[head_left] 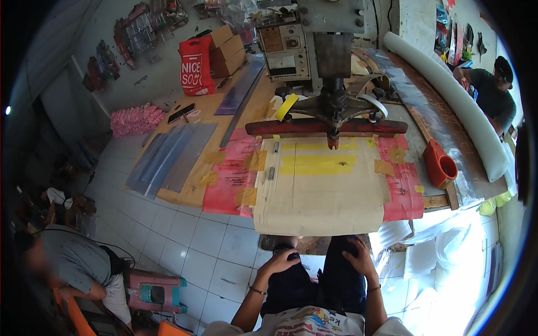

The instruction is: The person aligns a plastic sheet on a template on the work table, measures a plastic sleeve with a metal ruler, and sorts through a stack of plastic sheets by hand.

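Observation:
My left hand [279,262] rests on my left thigh, its fingers laid over the dark trousers and holding nothing. On my right thigh lies my right hand [361,260], empty, with thumb and fingers apart. In front of my knees a beige sheet [319,201] covers the work surface and hangs over its front edge. Yellow tape strips [318,164] cross its upper part. Red sheets [228,182] show on both sides, fixed with brown tape. Above the sheet's far edge is the long red bar [358,127] of a press machine [334,56].
Clear plastic sheets [174,157] lie at the left, near a pink bundle [137,120]. Behind stand a red bag [196,66] and a control box [284,53]. An orange tape dispenser [440,164] and a white roll [448,101] are at the right. Two people work nearby.

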Demonstrator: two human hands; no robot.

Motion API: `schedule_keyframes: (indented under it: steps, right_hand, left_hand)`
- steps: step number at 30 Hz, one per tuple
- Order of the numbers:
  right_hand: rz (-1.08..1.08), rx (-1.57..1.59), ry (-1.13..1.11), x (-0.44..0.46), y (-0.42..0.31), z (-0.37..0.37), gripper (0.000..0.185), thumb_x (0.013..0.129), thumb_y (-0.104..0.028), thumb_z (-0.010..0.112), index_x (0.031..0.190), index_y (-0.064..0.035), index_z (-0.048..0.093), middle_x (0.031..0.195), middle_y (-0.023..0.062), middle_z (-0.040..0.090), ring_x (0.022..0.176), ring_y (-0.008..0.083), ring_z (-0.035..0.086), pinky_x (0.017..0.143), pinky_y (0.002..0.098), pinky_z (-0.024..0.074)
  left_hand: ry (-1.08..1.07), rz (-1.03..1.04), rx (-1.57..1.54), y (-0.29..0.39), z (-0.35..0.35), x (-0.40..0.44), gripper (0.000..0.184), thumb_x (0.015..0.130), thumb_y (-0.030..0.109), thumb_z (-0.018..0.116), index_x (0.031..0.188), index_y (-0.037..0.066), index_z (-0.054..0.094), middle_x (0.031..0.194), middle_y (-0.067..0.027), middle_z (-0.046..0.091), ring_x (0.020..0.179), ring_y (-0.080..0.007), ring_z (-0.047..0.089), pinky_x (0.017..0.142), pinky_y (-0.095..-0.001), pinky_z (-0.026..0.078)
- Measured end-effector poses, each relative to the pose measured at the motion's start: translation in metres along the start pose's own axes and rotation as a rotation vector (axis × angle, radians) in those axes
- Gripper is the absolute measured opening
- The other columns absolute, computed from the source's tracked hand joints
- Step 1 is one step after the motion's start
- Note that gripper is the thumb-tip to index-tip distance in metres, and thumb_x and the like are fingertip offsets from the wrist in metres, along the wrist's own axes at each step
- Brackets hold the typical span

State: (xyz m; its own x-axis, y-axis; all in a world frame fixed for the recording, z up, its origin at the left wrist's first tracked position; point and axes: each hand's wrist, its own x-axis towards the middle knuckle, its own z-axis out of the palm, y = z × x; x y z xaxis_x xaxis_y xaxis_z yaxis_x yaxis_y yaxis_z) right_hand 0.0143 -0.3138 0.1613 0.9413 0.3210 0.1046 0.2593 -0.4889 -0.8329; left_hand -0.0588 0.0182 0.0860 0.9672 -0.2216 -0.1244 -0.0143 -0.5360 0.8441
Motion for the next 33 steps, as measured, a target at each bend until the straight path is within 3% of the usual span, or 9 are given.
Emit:
schedule_keyframes:
  steps: [1,2,3,6,8,12,17,21,33]
  right_hand:
    - [0.044,-0.032,-0.046,-0.014,-0.021,-0.02,0.038,0.082,-0.022,0.076,0.112,-0.0006,0.066,0.139,0.0217,0.049,0.122,0.0306,0.055,0.092,0.0396,0.051]
    - [0.138,0.16,-0.024,-0.022,-0.042,-0.038,0.031,0.084,-0.017,0.072,0.109,0.0009,0.067,0.126,0.0203,0.061,0.119,0.0277,0.059,0.093,0.0387,0.0499]
    - [0.148,0.207,0.015,-0.028,-0.057,-0.055,0.024,0.085,-0.013,0.07,0.104,0.0012,0.067,0.114,0.0173,0.065,0.11,0.024,0.063,0.088,0.0353,0.0508]
    - [-0.035,0.121,0.298,-0.019,-0.104,-0.099,0.009,0.087,-0.003,0.064,0.094,0.0017,0.066,0.086,0.0093,0.071,0.085,0.0169,0.066,0.075,0.0285,0.0492]
    - [-0.081,0.048,0.383,-0.006,-0.153,-0.123,0.005,0.087,-0.002,0.062,0.09,0.0021,0.064,0.083,0.0091,0.069,0.079,0.0168,0.063,0.073,0.0278,0.0469]
    - [-0.289,-0.149,0.445,0.046,-0.201,-0.127,0.018,0.087,-0.008,0.065,0.103,0.0003,0.066,0.101,0.0151,0.066,0.098,0.0282,0.063,0.087,0.0365,0.0475]
    - [-0.262,-0.585,0.301,0.091,-0.179,-0.09,0.055,0.09,-0.033,0.065,0.129,0.0037,0.053,0.131,0.0305,0.053,0.131,0.0417,0.042,0.113,0.0514,0.0269]
    - [-0.218,-0.757,0.304,0.1,-0.192,-0.075,0.062,0.089,-0.043,0.062,0.127,0.0059,0.052,0.132,0.0326,0.051,0.135,0.0412,0.04,0.117,0.0581,0.0076]
    - [-0.306,-0.498,0.221,0.128,-0.194,-0.068,0.031,0.088,-0.012,0.062,0.115,0.0028,0.061,0.116,0.0235,0.064,0.116,0.0354,0.058,0.106,0.0513,0.0359]
  left_hand:
    - [-0.2,-0.053,-0.195,0.055,-0.028,-0.013,0.04,0.094,0.026,0.065,0.124,0.002,0.061,0.128,-0.0164,0.06,0.116,-0.0247,0.058,0.102,-0.0343,0.043]
    - [-0.336,-0.083,-0.278,0.102,-0.055,-0.025,0.043,0.092,0.026,0.067,0.127,0.002,0.058,0.123,-0.0156,0.063,0.112,-0.022,0.061,0.097,-0.0351,0.047]
    - [-0.394,0.146,-0.209,0.13,-0.078,-0.032,0.04,0.089,0.022,0.071,0.123,0.003,0.061,0.125,-0.0133,0.062,0.109,-0.0215,0.062,0.098,-0.034,0.047]
    - [-0.037,0.473,-0.179,0.205,-0.131,-0.038,0.022,0.076,0.01,0.08,0.096,0.004,0.072,0.109,-0.0077,0.07,0.105,-0.0245,0.065,0.096,-0.035,0.049]
    - [0.229,0.61,-0.104,0.233,-0.155,-0.031,0.019,0.074,0.006,0.08,0.091,0.007,0.072,0.099,-0.0052,0.072,0.094,-0.023,0.069,0.084,-0.0333,0.055]
    - [0.418,0.568,0.351,0.261,-0.181,0.016,0.03,0.078,0.017,0.077,0.105,0.006,0.069,0.111,-0.0102,0.068,0.109,-0.0279,0.062,0.095,-0.0393,0.049]
    - [0.397,0.528,0.557,0.24,-0.179,0.058,0.036,0.082,0.026,0.073,0.112,0.008,0.07,0.129,-0.0101,0.062,0.124,-0.0292,0.054,0.108,-0.0427,0.038]
    - [0.387,0.477,0.53,0.24,-0.177,0.055,0.038,0.082,0.03,0.073,0.112,0.008,0.07,0.13,-0.0095,0.061,0.127,-0.0285,0.051,0.111,-0.0439,0.034]
    - [0.354,0.453,0.516,0.238,-0.176,0.059,0.045,0.083,0.04,0.071,0.115,0.009,0.069,0.135,-0.0101,0.058,0.132,-0.0298,0.047,0.114,-0.0463,0.03]
